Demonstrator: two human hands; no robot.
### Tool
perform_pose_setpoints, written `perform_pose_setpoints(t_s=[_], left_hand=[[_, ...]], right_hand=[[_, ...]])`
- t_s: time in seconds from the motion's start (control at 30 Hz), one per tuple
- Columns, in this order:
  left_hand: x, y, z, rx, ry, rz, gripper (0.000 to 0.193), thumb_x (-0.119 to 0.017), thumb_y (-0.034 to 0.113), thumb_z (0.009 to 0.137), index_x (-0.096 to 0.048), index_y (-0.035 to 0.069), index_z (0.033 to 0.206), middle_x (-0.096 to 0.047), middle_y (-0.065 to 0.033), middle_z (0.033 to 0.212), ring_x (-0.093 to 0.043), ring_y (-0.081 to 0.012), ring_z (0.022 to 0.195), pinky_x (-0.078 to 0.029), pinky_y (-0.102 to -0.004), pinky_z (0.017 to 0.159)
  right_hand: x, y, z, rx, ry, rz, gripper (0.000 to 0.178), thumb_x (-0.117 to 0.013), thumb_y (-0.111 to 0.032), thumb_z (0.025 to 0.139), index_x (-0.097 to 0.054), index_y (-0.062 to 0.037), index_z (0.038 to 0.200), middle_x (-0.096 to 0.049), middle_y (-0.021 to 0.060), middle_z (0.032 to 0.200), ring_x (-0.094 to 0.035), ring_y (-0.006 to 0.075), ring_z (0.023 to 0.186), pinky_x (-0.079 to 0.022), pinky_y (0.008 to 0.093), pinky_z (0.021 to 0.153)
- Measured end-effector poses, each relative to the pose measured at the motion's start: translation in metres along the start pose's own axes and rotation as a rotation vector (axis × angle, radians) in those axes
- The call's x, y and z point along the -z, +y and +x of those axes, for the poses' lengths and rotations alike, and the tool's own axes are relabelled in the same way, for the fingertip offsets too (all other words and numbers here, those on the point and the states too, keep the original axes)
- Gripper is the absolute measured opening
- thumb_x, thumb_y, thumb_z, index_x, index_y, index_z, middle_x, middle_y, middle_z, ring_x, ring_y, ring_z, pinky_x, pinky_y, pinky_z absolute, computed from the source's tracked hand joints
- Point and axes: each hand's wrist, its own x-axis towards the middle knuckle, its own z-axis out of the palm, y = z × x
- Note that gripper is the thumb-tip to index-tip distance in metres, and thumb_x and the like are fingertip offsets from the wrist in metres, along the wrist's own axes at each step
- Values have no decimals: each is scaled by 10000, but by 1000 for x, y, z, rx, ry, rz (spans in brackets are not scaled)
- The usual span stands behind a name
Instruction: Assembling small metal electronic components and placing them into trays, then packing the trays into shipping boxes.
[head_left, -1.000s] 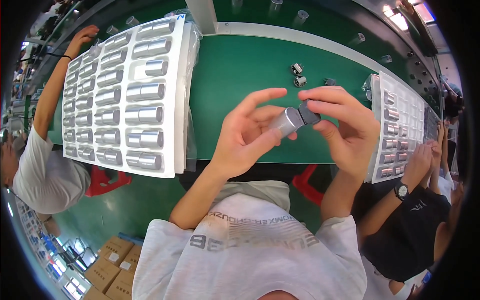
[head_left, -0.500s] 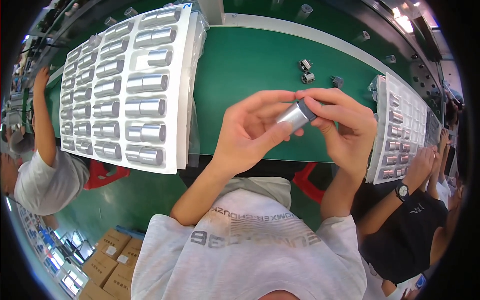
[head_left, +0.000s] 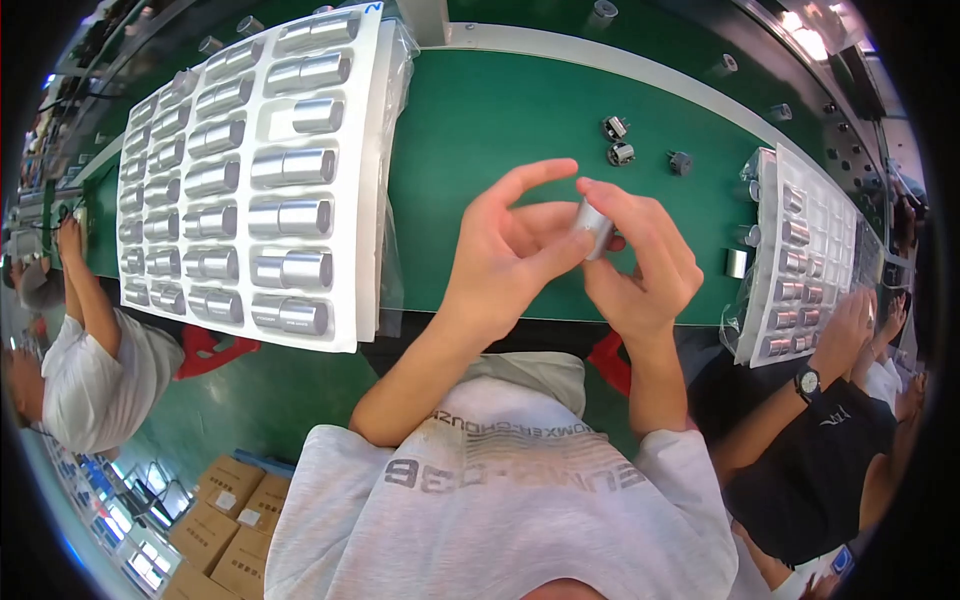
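Observation:
A silver metal cylinder point(head_left: 594, 226) is held between my two hands above the green bench. My left hand point(head_left: 500, 250) has its thumb pressed along the cylinder's side, its index finger stretched out past it. With thumb and fingers curled round the other side, my right hand point(head_left: 645, 262) grips the same cylinder and covers part of it. Behind my hands lie two small dark-and-silver parts point(head_left: 620, 153) and a grey pronged part point(head_left: 680, 162). To the left stands a white tray point(head_left: 352, 200) with rows of silver cylinders point(head_left: 290, 216).
At right, a second white tray point(head_left: 768, 230) holds short silver pieces, and a loose silver cylinder point(head_left: 737, 262) stands beside it. Co-workers sit on both sides, one wearing a wristwatch point(head_left: 808, 383). A metal rail point(head_left: 560, 42) borders the bench's back; cardboard boxes point(head_left: 230, 520) are stacked lower left.
The cylinder has turned more upright between my hands. My right hand has shifted left, uncovering the loose silver cylinder near the right tray. My left index finger has lifted away.

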Motion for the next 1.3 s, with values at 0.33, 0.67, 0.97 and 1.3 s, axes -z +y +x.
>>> perform_pose_setpoints(t_s=[0.33,0.67,0.97,1.3], left_hand=[[0,-1,-4,28,75,14,665,-618,7,908,-237,17,1454,-577,-244,1259,-650,-317,1048,-512,-365,926],[-7,138,-62,-587,305,1669,162,-638,-44,810,-663,3,963,-651,-159,844,-640,-326,764,-496,-387,666],[58,156,8,-379,265,1928,192,-734,21,753,-669,-39,923,-648,-157,910,-637,-339,813,-495,-381,730],[46,168,0,-569,270,1930,197,-618,-42,821,-670,-9,1009,-636,-144,965,-637,-266,847,-495,-330,711]], right_hand=[[32,27,35,-303,-295,527,240,-702,-36,847,-632,38,1064,-669,183,1090,-633,231,1014,-513,332,885],[24,270,137,-127,-170,-745,269,-680,-123,814,-672,-58,1075,-705,163,953,-690,310,856,-535,380,783],[27,233,135,-39,-254,-453,267,-678,-133,837,-679,-54,1092,-708,130,988,-679,298,819,-539,360,770],[28,88,59,-357,-486,-461,314,-761,-161,756,-693,-44,1040,-675,81,858,-607,190,720,-499,309,662]])
